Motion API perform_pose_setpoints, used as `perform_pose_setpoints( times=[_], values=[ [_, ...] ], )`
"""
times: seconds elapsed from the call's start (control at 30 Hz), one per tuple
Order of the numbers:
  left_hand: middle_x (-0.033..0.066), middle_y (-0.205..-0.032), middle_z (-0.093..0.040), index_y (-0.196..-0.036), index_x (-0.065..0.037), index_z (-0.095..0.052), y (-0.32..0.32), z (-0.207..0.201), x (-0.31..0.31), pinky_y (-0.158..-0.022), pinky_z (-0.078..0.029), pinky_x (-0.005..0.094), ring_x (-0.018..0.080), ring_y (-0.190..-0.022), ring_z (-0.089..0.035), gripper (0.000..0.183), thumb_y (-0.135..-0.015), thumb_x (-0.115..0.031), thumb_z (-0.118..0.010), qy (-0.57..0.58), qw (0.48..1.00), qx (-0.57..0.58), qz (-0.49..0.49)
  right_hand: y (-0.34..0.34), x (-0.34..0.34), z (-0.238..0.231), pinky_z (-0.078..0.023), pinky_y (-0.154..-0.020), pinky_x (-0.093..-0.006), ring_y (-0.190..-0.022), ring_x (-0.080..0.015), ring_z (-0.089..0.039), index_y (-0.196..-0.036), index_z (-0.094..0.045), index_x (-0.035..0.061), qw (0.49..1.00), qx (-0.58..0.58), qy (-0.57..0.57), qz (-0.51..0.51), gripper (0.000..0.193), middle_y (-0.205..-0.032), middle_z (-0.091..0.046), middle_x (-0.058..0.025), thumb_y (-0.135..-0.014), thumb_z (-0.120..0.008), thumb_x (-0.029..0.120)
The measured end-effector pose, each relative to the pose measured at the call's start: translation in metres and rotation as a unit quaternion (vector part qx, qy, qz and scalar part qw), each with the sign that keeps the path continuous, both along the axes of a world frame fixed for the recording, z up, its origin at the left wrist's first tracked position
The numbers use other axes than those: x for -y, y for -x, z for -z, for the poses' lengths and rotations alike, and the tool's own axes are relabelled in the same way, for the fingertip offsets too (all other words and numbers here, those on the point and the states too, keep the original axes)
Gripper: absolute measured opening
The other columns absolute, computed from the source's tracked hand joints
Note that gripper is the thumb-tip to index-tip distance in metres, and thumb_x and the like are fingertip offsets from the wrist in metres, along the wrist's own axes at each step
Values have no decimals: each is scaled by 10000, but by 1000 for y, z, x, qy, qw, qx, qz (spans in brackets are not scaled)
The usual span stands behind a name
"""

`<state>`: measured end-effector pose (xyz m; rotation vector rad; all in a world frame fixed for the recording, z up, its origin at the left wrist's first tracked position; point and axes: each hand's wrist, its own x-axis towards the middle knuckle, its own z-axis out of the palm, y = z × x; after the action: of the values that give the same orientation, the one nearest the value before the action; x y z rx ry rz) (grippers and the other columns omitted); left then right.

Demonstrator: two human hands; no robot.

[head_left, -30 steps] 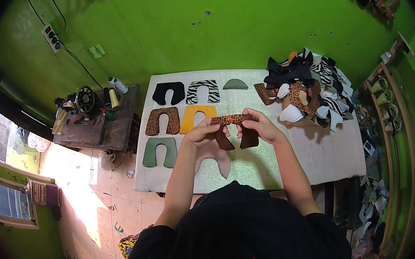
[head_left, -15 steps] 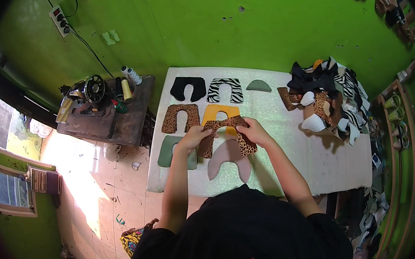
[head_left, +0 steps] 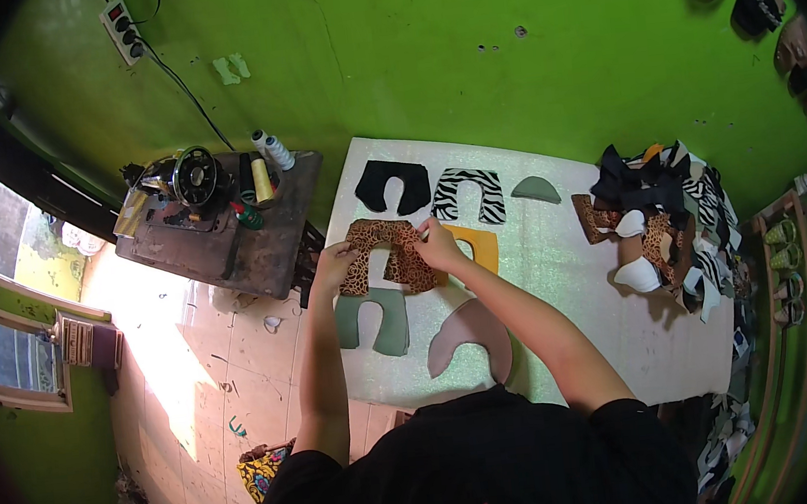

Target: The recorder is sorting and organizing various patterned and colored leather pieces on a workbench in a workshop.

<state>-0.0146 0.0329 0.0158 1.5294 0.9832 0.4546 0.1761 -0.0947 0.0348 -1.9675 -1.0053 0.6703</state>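
Between my two hands is a leopard-print U-shaped fabric piece, over the spot on the white table where a similar leopard piece lies, now mostly hidden. My left hand pinches its left side, and my right hand grips its right side. Beyond it are a black U-shaped piece and a zebra-print one. A yellow piece lies partly behind my right hand. Nearer me rest a grey-green U-shaped piece and a mauve curved piece. A small green half-moon sits right of the zebra piece.
A heap of mixed fabric pieces covers the table's right end. To the left stands a sewing machine on a dark wooden table with thread cones. Sandals hang on the green wall, and a shoe rack is at far right.
Both hands have carried the leopard piece left, from over the yellow and mauve pieces to over the other leopard piece. The view has shifted a little.
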Motion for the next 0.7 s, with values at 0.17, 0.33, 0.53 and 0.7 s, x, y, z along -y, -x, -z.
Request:
perform_pose_setpoints(
  times=[0.17,0.33,0.53,0.7],
  values=[
    [79,-733,-615,-887,46,-591,-1,13,-23,-579,-449,229,116,-623,-574,182,-719,-18,-620,-31,997,4,-77,3,-31,14,-446,-634,-357,-721,-308,-581,-840,-484,27,999,38,-4,3,187,-760,-586,-148,-686,-589,27],
    [77,-723,-612,-916,23,-585,-14,5,-25,-594,-449,224,112,-653,-574,215,-701,8,-598,-46,994,-2,-97,7,-40,43,-464,-663,-335,-706,-289,-589,-763,-572,19,998,14,-40,56,82,-735,-605,-137,-682,-576,14],
    [102,-732,-624,-885,-20,-624,-13,16,-27,-614,-462,263,182,-671,-603,215,-673,7,-597,-203,975,-66,-62,21,-36,50,-461,-718,-364,-825,-311,-569,-823,-582,-1,997,50,-4,51,149,-815,-589,-176,-677,-583,31],
    [122,-764,-611,-781,-43,-651,-19,12,-18,-654,-449,315,248,-702,-591,149,-647,-5,-600,-235,959,-142,-74,32,-31,24,-433,-752,-404,-915,-325,-484,-895,-565,-34,990,98,98,-20,227,-1021,-468,-192,-686,-556,53]
  ],
)
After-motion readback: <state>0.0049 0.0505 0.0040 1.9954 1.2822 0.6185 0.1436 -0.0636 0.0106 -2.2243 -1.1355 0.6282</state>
